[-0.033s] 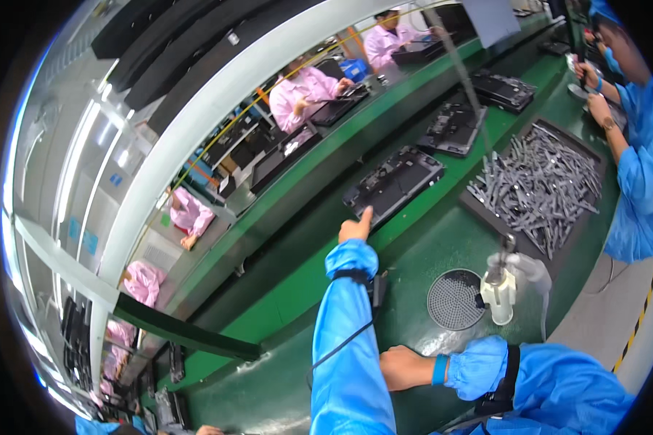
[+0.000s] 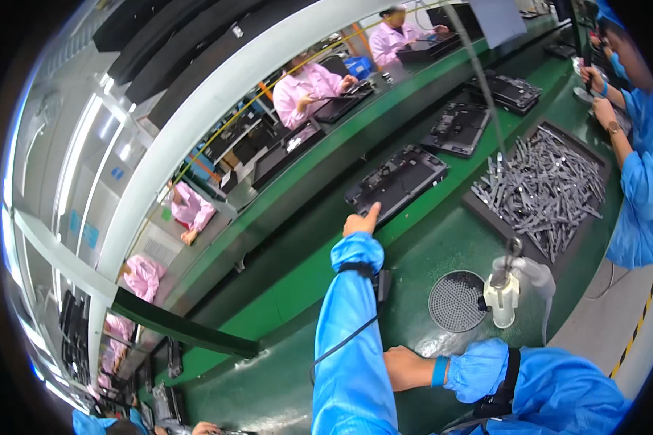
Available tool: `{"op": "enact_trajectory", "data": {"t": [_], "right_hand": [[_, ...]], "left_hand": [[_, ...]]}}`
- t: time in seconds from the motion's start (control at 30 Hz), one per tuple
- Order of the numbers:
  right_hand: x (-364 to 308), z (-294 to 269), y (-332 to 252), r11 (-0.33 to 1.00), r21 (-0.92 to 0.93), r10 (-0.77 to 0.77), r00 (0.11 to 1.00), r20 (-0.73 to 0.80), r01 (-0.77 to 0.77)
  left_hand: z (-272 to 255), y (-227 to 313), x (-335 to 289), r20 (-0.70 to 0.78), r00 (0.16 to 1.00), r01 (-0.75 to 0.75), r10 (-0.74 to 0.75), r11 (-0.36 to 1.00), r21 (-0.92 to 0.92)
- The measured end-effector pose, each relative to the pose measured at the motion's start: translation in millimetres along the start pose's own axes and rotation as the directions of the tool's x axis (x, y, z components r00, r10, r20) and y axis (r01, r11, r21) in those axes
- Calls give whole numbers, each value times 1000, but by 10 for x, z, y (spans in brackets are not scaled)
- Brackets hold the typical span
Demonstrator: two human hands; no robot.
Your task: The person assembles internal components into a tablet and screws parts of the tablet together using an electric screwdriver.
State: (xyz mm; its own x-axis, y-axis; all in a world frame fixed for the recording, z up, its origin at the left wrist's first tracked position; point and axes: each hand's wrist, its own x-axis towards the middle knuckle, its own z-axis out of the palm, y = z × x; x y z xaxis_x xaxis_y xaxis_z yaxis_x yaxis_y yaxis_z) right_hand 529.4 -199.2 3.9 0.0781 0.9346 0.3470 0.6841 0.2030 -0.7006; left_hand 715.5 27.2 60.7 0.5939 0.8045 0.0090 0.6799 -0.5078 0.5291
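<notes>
Head view, left hand (image 2: pixel 360 221): stretched far forward over the green tabletop (image 2: pixel 421 254), at the near edge of a black panel (image 2: pixel 395 181) that lies flat with its inner side up.
Left fingers (image 2: pixel 354 225): curled together, the thumb sticking up toward the panel's edge. They seem to touch the edge, but the fisheye bend makes contact hard to confirm, and nothing is pinched.
Black panel: just beyond the left fingertips, well apart from the right hand. Two more panels of the same kind lie farther along the same line, to the right.
Right hand (image 2: pixel 406 366): low and close to the body on the tabletop, partly hidden by the left sleeve (image 2: pixel 352 348).
Right fingers: hidden behind that sleeve, so I cannot tell whether they are spread or closed, or hold anything.
Wrist strap (image 2: pixel 379 281): dark, on the left forearm, a thin cable running down from it.
Near the right hand: a round perforated disc (image 2: pixel 456 301) and, just beside it, a white bottle-shaped tool (image 2: pixel 502 297).
Tray (image 2: pixel 486 210): dark, heaped with grey metal parts, to the right of the panel.
Other people: a co-worker in blue (image 2: pixel 638 181) at the right, several people in pink (image 2: pixel 305 90) across the line.
</notes>
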Motion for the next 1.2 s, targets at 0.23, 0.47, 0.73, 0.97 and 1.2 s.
{"op": "enact_trajectory", "data": {"t": [0.23,0.47,0.73,0.97,1.2], "right_hand": [[85,-137,-89,998,55,-39,999,12,39],[114,-263,-165,994,93,64,998,-29,-61],[165,-204,-17,603,749,540,832,-131,-274],[159,-284,-308,352,867,627,777,61,-353],[-61,-591,-279,916,57,393,860,-324,-397]], "left_hand": [[-187,-113,413,156,975,186,-157,964,-191],[-384,-286,-172,175,962,262,-211,522,-812],[-823,-1365,-1747,122,950,235,-286,404,-884],[-740,-1385,-3798,326,913,398,-246,359,-844],[-1462,-1274,-3712,303,944,181,133,559,-809]]}}
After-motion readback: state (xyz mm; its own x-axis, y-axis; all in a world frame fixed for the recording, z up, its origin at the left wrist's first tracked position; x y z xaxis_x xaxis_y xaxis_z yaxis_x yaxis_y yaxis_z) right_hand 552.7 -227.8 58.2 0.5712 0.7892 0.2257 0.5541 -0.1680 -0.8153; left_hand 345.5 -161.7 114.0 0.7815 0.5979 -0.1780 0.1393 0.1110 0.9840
